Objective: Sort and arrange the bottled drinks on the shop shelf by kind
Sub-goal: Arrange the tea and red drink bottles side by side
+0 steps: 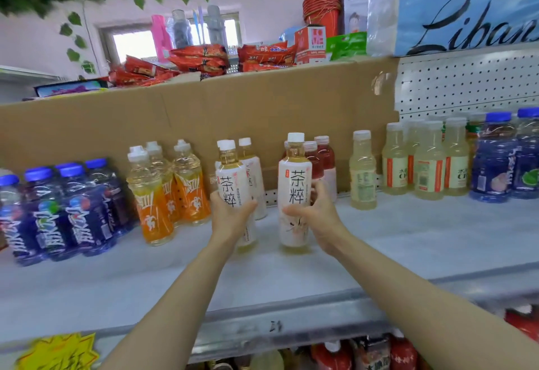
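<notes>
Gripping two white-labelled tea bottles on the shop shelf: left hand wrapped round one tea bottle, right hand round the taller-standing tea bottle. Risk, likely: knocking the red drinks just behind the right fingers, or the orange bottles beside the left fingers, while regrouping.
</notes>
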{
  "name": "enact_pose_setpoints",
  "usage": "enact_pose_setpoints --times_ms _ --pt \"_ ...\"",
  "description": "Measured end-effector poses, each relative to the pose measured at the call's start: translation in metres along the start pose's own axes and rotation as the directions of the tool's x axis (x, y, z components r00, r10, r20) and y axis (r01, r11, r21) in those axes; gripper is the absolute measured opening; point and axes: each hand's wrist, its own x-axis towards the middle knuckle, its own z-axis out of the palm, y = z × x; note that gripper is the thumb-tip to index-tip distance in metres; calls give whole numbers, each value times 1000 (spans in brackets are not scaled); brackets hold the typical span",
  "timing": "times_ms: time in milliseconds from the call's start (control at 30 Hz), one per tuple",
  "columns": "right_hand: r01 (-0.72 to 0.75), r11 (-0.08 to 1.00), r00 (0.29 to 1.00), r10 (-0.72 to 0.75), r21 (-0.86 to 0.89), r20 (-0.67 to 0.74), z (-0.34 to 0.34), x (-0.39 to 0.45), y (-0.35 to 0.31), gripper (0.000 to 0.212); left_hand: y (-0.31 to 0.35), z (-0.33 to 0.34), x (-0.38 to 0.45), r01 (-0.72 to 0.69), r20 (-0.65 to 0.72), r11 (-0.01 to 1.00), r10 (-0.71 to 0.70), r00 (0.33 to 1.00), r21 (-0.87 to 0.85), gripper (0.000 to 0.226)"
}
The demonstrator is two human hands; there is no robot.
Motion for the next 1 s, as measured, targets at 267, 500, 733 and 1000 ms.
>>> enact_pose_setpoints --times_ms 267,500,733,1000 --pt "7 991 999 -3 -132 34 57 20 12 65 -24 -29 37 158 144 979 -176 974 131 92" --pt "40 912 999 -44 -409 1 80 53 25 69 -32 -47 65 124 71 946 -152 986 300 77" --pt "47 870 994 -88 -490 -61 78 78 38 68 -34 -30 78 106 58 944 -130 990 314 70" --pt "38 861 996 -71 -507 -46 81 90 47 65 -37 -20 93 120 94 926 -164 982 357 74"
